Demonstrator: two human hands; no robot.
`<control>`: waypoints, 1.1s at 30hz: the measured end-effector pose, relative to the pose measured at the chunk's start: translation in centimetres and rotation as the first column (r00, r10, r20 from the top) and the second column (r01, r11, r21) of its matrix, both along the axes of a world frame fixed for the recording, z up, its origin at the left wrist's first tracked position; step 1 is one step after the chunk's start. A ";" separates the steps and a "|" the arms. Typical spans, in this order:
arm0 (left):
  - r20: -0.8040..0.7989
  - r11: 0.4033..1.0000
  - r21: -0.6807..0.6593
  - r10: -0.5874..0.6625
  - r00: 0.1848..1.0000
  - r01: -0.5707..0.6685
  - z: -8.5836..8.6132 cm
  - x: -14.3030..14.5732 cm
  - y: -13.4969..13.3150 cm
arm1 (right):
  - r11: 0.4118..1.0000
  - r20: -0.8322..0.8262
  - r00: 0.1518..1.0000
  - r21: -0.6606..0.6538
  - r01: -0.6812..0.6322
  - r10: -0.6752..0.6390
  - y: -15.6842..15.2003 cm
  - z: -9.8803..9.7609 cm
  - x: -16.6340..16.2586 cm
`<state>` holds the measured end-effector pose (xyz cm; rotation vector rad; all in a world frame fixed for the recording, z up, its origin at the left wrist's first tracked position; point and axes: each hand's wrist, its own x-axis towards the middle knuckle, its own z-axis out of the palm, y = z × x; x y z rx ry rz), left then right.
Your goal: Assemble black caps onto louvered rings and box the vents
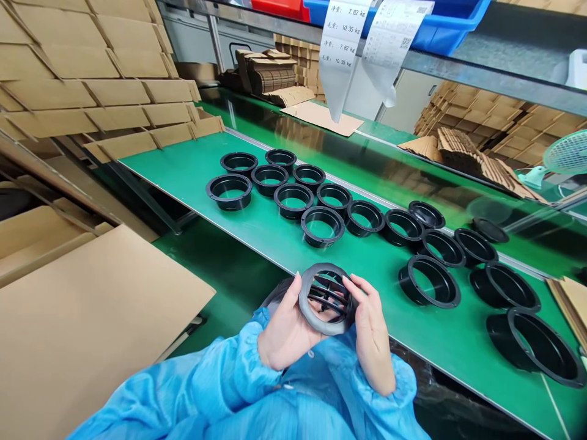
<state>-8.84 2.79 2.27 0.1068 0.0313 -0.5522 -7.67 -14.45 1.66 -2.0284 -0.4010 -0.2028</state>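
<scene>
- The round dark plastic louvred grille point(326, 299) was held in the air over the near edge of the green table point(220, 177) and gripped only at its rim. A slip there would likely have dropped it into the lap or onto the floor.
- Fingers pressing on the thin slats could have bent or snapped one.
- The left hand point(287, 333) curled around the grille's left rim, thumb on the front, palm behind.
- The right hand point(371, 342) pinched the right rim, fingers half bent, fingertips near the slats.
- Black plastic flanged rings point(322, 225) lay in rows on the table, well apart from both hands.
</scene>
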 end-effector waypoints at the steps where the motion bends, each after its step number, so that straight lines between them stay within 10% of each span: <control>1: 0.005 1.000 0.005 -0.001 1.000 0.001 0.0 0.0 0.1 | 1.000 0.027 1.000 -0.017 0.000 0.000 0.1 -0.1 -0.2; 7: 0.005 0.993 0.068 0.093 0.996 -0.093 -0.2 0.7 0.6 | 0.935 0.350 0.922 -0.352 -0.035 0.166 0.9 -1.2 -0.9; 13: 0.006 0.968 0.227 0.108 0.994 -0.106 0.5 1.4 0.6 | 0.908 0.264 0.946 -0.413 -0.068 0.191 1.6 0.9 1.4; 17: 0.086 0.944 0.242 0.210 0.974 -0.225 1.2 2.0 1.2 | 0.885 0.244 0.935 -0.447 -0.128 0.258 3.0 3.2 5.0; 22: 0.101 0.859 0.380 0.331 0.938 -0.343 1.0 2.4 2.7 | 0.880 0.368 0.926 -0.463 0.102 0.086 5.7 4.7 13.3; 27: 0.066 0.837 0.454 0.308 0.949 -0.304 -0.2 2.0 4.2 | 0.774 0.339 0.931 -0.623 0.116 0.133 7.8 3.2 17.7; 33: 0.060 0.808 0.500 0.327 0.943 -0.312 -1.3 0.9 6.1 | 0.737 0.369 0.913 -0.664 0.127 0.174 6.4 0.6 14.0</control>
